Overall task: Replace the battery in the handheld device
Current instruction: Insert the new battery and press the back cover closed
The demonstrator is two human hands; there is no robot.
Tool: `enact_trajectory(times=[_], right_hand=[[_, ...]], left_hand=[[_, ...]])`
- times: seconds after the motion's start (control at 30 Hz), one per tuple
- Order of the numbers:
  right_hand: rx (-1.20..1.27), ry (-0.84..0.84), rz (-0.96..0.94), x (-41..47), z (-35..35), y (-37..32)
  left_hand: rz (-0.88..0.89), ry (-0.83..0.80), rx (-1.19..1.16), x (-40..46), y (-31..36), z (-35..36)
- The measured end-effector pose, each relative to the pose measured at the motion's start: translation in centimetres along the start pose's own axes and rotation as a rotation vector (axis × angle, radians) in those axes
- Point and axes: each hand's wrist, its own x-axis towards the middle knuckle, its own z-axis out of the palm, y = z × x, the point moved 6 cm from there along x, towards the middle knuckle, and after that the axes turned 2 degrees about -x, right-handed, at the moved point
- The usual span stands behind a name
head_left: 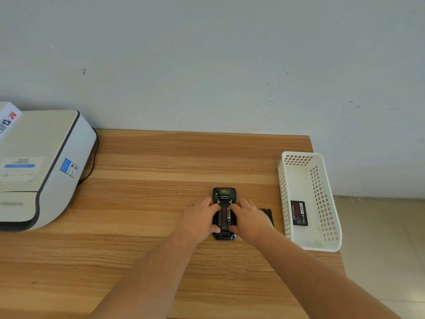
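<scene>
1. Roughly at the centre of the frame, slightly right, the handheld device lies face down on the wooden desk, its long axis running towards the wall, back cover off.
2. Seated in its open back is a battery with a dark label and red band, showing between the two hands.
3. The left hand rests on the device's left side; its fingers are curled over the edge and press on the upper left of the battery bay, and the thumb lies against the lower left of the body.
4. The right hand mirrors it on the right side, fingers bent and held close together on the upper right of the bay, thumb at the lower right edge.
5. Both hands press on the device and battery rather than lifting them; the device stays flat on the desk.
6. Just right of the right hand, partly hidden by it, lies a flat black piece, possibly the back cover; I cannot tell for sure.
7. At the right edge of the desk stands a white perforated basket, and a second battery lies flat on its floor.
8. At the left of the frame sits a white printer with a black cable trailing behind it.
</scene>
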Motion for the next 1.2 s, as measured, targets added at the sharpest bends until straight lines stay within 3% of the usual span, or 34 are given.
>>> enact_trajectory(times=[0.47,1.2], right_hand=[[0.057,-0.034,0.046,-0.04,-0.04,0.11],[0.068,-0.057,0.072,0.05,0.39,0.34]], left_hand=[[-0.055,-0.037,-0.099,-0.27,-0.38,0.18],[-0.059,-0.091,0.073,-0.04,0.09,-0.15]])
